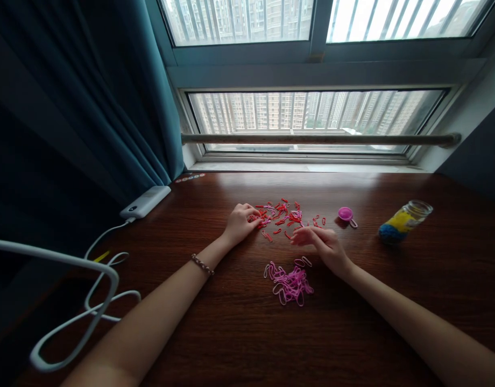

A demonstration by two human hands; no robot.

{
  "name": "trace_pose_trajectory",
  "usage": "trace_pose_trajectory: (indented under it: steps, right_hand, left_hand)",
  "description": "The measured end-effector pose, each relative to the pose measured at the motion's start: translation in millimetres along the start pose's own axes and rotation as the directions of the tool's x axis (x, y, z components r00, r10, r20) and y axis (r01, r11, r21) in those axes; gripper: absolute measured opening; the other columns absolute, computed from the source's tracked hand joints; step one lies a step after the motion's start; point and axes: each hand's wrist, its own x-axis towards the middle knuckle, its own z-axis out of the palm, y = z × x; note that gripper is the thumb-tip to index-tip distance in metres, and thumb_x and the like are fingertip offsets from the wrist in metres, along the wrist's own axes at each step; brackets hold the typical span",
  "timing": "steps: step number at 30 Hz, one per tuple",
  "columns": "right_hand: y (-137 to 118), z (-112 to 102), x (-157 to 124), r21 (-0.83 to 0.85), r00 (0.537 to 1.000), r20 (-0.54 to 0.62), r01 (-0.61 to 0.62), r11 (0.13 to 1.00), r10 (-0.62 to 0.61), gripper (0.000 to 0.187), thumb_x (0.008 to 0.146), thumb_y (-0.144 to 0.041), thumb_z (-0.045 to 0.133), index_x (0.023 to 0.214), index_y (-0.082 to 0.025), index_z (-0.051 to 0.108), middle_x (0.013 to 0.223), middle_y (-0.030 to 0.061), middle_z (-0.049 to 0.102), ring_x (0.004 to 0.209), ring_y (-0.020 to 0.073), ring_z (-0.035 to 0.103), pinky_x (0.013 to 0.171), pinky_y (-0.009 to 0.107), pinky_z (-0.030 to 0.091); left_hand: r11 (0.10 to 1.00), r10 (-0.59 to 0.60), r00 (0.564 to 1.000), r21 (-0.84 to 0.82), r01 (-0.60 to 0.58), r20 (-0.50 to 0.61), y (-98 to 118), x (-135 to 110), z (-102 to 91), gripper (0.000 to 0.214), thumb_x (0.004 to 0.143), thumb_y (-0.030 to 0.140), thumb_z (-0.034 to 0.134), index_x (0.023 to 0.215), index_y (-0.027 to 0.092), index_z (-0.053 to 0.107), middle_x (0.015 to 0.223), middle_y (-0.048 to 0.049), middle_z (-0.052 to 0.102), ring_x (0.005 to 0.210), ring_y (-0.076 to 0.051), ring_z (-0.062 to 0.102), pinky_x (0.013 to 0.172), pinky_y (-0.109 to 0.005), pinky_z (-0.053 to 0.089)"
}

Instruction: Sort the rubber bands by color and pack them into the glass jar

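Pink paper clips (290,282) heaped nearest on wooden counter (231,333), interlocked. Judged light, springy, slick-coated, prone to snagging; best pinched singly at a loop end. Right hand (324,244) just beyond heap, palm down, fingers stretched leftward, loose; any clip pinched not discernible. Left hand (240,221) curled, fingertips on edge of scattered red paper clips (280,210); grip not discernible. Farther right: pink lid (345,214), tipped jar (404,220).
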Motion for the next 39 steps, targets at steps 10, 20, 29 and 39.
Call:
trace_pose_trajectory:
  steps: [10, 20, 29, 39]
  right_hand:
    - [32, -16, 14, -0.602, 0.937, -0.319, -0.083, 0.794, -0.144, 0.032, 0.087, -0.03, 0.039, 0.098, -0.015, 0.065, 0.098, 0.0103, 0.066, 0.113, 0.0259, 0.048, 0.095, 0.043, 0.038]
    - [44, -15, 14, -0.77, 0.99, -0.045, 0.049, 0.636, -0.131, 0.029, 0.086, -0.025, 0.041, 0.101, -0.022, 0.065, 0.112, 0.0013, 0.062, 0.121, 0.0287, 0.036, 0.102, 0.052, 0.026]
    - [40, -11, 11, -0.84, 0.991, 0.002, 0.074, 0.538, -0.134, 0.028, 0.086, -0.026, 0.043, 0.104, -0.023, 0.064, 0.113, 0.0024, 0.06, 0.117, 0.0298, 0.038, 0.1, 0.055, 0.025]
    - [31, -9, 12, -0.684, 0.959, -0.085, 0.141, 0.716, -0.27, 0.027, 0.086, -0.019, 0.041, 0.103, -0.018, 0.062, 0.109, 0.0079, 0.061, 0.104, 0.0207, 0.054, 0.093, 0.039, 0.04]
  left_hand:
    - [0.999, -0.011, 0.996, -0.029, 0.013, 0.084, -6, 2, 3.4, 0.009, 0.072, 0.029, 0.062, 0.075, 0.024, 0.069, 0.082, -0.0018, 0.063, 0.081, -0.019, 0.049, 0.075, -0.032, 0.04]
    - [0.999, -0.017, 1.0, -0.044, 0.016, -0.02, -1, 3, 2.4, 0.006, 0.074, 0.022, 0.059, 0.07, 0.021, 0.062, 0.087, -0.0016, 0.063, 0.091, -0.02, 0.049, 0.084, -0.035, 0.038]
    - [0.982, -0.119, 0.987, -0.16, 0.1, -0.112, -10, 1, 6.1, 0.007, 0.077, 0.024, 0.055, 0.079, 0.019, 0.059, 0.084, -0.004, 0.06, 0.085, -0.019, 0.055, 0.079, -0.032, 0.043]
    - [0.964, -0.113, 0.98, -0.258, 0.068, -0.163, -10, 1, 5.2, 0.022, 0.079, 0.025, 0.053, 0.099, 0.021, 0.061, 0.09, -0.0037, 0.064, 0.088, -0.018, 0.058, 0.083, -0.032, 0.044]
